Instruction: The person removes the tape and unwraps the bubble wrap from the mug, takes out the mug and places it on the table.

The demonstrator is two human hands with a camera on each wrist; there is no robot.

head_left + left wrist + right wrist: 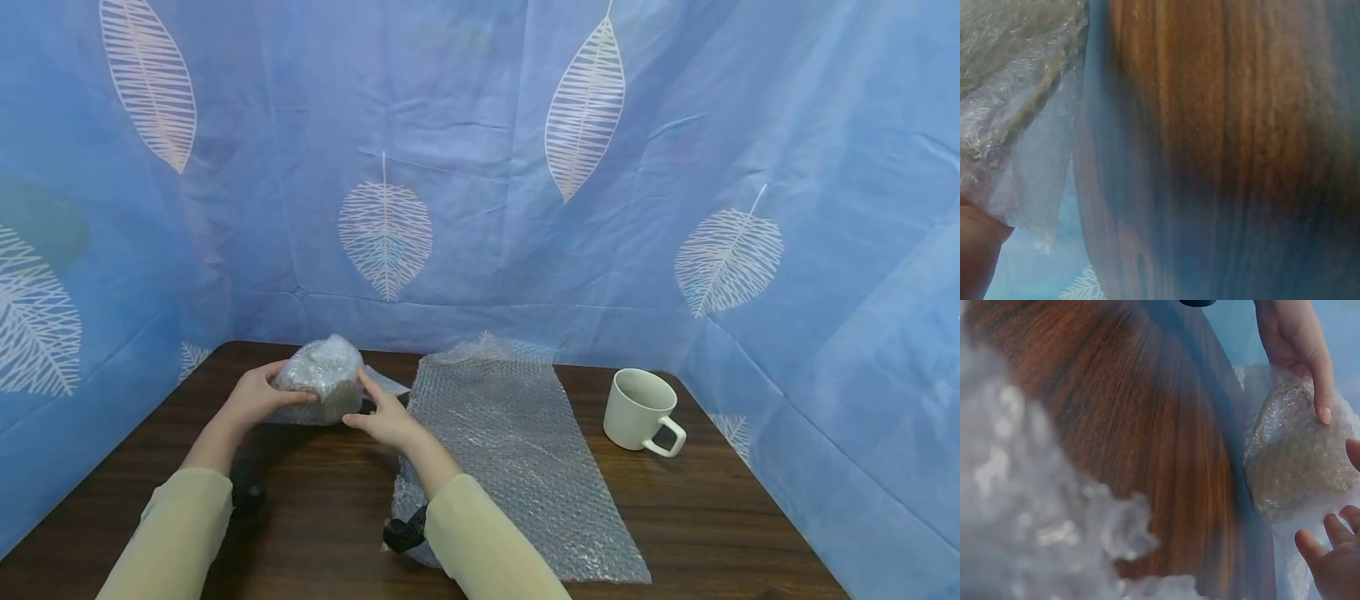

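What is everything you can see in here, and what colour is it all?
Mug: one, off-white, upright on the table's right side
Wrapped bundle: one, clear wrap over something beige, between the hands
Bubble wrap sheet: one, clear and silvery, flat on the middle of the table
Flap: one, whitish, just right of the bundle; I can't tell what it belongs to
Table: one, dark brown, under everything
Curtain cloth: blue with pale leaves, behind the table and along its sides
Wrist gadgets: two, black, by the cuffs
Sleeves: two, pale yellow, on the arms
Left hand: one, bare, holding the bundle
Right hand: one, bare, at the bundle's right side
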